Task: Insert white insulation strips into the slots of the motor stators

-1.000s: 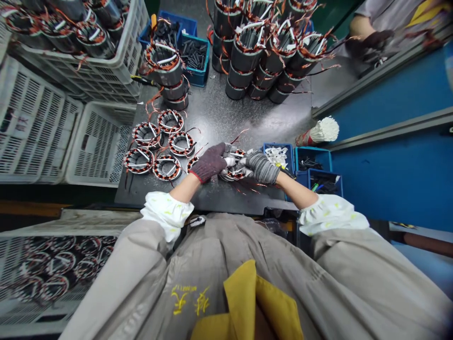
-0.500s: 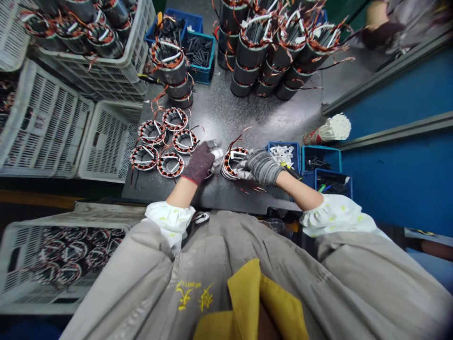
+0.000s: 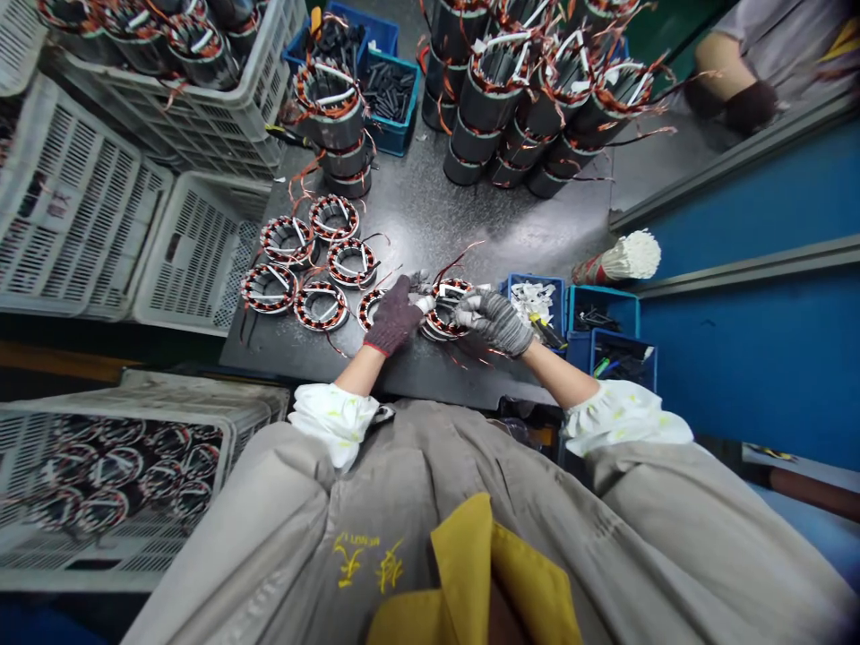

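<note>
A motor stator [image 3: 440,330], a ring wound with copper wire and white lacing, lies on the dark table in front of me. My left hand [image 3: 395,315], in a maroon glove with white tape on the thumb, grips its left rim. On the opposite rim, the bent fingers of my right hand [image 3: 498,320], in a striped grey glove, close on the windings; the fingertips are partly hidden. A second stator [image 3: 368,310] is half covered by my left hand. More stators [image 3: 322,306] lie to the left, with loose copper leads.
Tall stacked stators [image 3: 474,134] stand at the back, with another stack [image 3: 342,161] on the left. A blue bin [image 3: 537,296] of white pieces and a bundle of white ties [image 3: 635,255] are at right. Plastic crates [image 3: 194,260] line the left side. A co-worker's gloved hand [image 3: 751,106] shows far right.
My left hand has moved right, up against the stator's rim, uncovering part of the stator behind it. My right hand stays at the right rim. The view has shifted slightly.
</note>
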`<state>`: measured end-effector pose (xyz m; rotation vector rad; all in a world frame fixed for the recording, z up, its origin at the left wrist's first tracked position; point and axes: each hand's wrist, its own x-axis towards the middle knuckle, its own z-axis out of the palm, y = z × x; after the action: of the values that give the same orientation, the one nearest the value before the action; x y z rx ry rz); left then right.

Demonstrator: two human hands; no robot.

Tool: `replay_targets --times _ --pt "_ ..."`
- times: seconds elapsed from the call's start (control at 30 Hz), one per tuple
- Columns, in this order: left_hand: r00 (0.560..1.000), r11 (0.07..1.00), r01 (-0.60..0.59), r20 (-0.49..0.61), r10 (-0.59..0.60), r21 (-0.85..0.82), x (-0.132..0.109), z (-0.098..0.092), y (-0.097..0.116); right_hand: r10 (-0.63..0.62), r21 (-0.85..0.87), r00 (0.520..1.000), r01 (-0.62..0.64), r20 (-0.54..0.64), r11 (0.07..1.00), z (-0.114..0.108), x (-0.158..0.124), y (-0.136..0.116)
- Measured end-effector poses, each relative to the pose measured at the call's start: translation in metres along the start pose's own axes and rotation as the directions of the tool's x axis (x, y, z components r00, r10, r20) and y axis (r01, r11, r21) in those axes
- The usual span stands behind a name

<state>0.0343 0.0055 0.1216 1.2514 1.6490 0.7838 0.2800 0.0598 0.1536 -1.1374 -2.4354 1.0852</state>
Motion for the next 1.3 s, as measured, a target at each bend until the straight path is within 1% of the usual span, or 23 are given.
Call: replay_targets --times 0.07,0.1,0.17,0.2,0.27,0.33,0.37,0.43,0.5,0.6,0.63,0.7,0.73,0.8,0.87,0.93,1.0,1.03,1.07,1.1,1.17,1.23,1.3 --pt "0.997 0.997 -0.069 0.022 0.068 0.039 -0.004 -0.007 0.005 0.078 0.070 0.993 -0.072 -0.093 0.995 -0.008 0.001 0.002" --pt "0.996 0.994 -0.087 0.040 0.085 0.064 -0.005 -0.009 0.008 0.106 0.044 0.990 -0.102 -0.095 0.994 -0.013 0.003 0.001" --pt "0.995 0.993 -0.075 0.068 0.069 0.088 -0.004 -0.009 0.012 0.085 -0.163 0.996 -0.078 0.037 0.983 -0.022 0.008 -0.008" --pt "0.996 0.995 -0.050 0.071 0.044 0.085 -0.003 -0.007 0.012 0.060 -0.299 0.988 -0.014 0.146 0.954 -0.024 0.012 -0.015" --pt "0.998 0.998 0.005 0.057 -0.008 0.065 0.002 -0.001 0.010 0.041 -0.508 0.945 0.138 0.324 0.850 -0.025 0.020 -0.032" --pt "0.999 0.999 0.031 0.043 -0.033 0.040 0.006 0.005 0.004 0.058 -0.608 0.917 0.214 0.395 0.765 -0.019 0.028 -0.045" --pt "0.999 0.999 0.033 0.037 -0.034 0.029 0.008 0.007 0.001 0.064 -0.621 0.911 0.224 0.407 0.751 -0.014 0.030 -0.049" --pt "0.999 1.000 0.022 0.033 -0.023 0.011 0.009 0.010 -0.004 0.039 -0.590 0.912 0.232 0.409 0.773 -0.002 0.030 -0.050" --pt "1.000 1.000 0.014 0.027 -0.014 0.003 0.008 0.012 -0.007 -0.025 -0.483 0.935 0.206 0.354 0.851 0.011 0.022 -0.042" --pt "1.000 1.000 0.002 0.006 -0.002 0.016 0.004 0.013 -0.008 -0.015 -0.272 0.996 0.038 0.085 0.962 0.023 0.002 -0.024" --pt "1.000 1.000 0.000 0.000 0.000 0.018 0.003 0.013 -0.008 0.022 -0.225 1.000 -0.027 -0.023 0.974 0.024 -0.004 -0.018" --pt "1.000 1.000 0.001 -0.009 -0.001 0.006 0.000 0.013 -0.008 0.095 -0.170 0.974 -0.132 -0.208 0.977 0.020 -0.010 -0.011" --pt "1.000 1.000 0.004 -0.017 -0.004 -0.006 -0.001 0.013 -0.009 0.114 -0.164 0.960 -0.159 -0.255 0.974 0.016 -0.009 -0.009" --pt "0.999 0.999 0.007 -0.039 -0.009 -0.037 -0.002 0.014 -0.010 0.124 -0.163 0.954 -0.173 -0.273 0.971 0.005 -0.001 -0.010" --pt "0.998 0.998 0.001 -0.065 -0.005 -0.063 -0.003 0.014 -0.010 0.084 -0.223 0.979 -0.125 -0.185 0.967 -0.006 0.014 -0.013" --pt "0.995 0.997 0.003 -0.104 -0.010 -0.075 -0.004 0.016 -0.010 0.017 -0.349 1.000 -0.020 -0.011 0.937 -0.012 0.033 -0.015" --pt "0.988 0.997 0.018 -0.149 -0.029 -0.077 -0.005 0.018 -0.009 -0.028 -0.454 0.984 0.107 0.178 0.885 -0.011 0.052 -0.014" --pt "0.986 0.997 0.025 -0.165 -0.038 -0.079 -0.005 0.019 -0.008 -0.045 -0.459 0.969 0.156 0.244 0.875 -0.009 0.060 -0.011" --pt "0.983 0.996 0.029 -0.177 -0.044 -0.082 -0.005 0.020 -0.008 -0.063 -0.401 0.966 0.163 0.252 0.901 -0.005 0.066 -0.007" --pt "0.981 0.996 0.031 -0.189 -0.046 -0.086 -0.005 0.021 -0.008 -0.077 -0.294 0.975 0.138 0.211 0.946 0.000 0.071 -0.003" --pt "0.976 0.996 0.020 -0.213 -0.039 -0.093 -0.006 0.023 -0.008 -0.053 -0.019 0.997 0.054 0.053 0.998 0.010 0.073 0.006" --pt "0.974 0.995 -0.012 -0.225 -0.010 -0.096 -0.007 0.023 -0.008 0.040 0.226 0.995 -0.019 -0.090 0.974 0.021 0.069 0.013" --pt "0.976 0.995 -0.048 -0.215 0.028 -0.087 -0.006 0.021 -0.008 0.124 0.372 0.982 -0.063 -0.143 0.926 0.029 0.062 0.015"
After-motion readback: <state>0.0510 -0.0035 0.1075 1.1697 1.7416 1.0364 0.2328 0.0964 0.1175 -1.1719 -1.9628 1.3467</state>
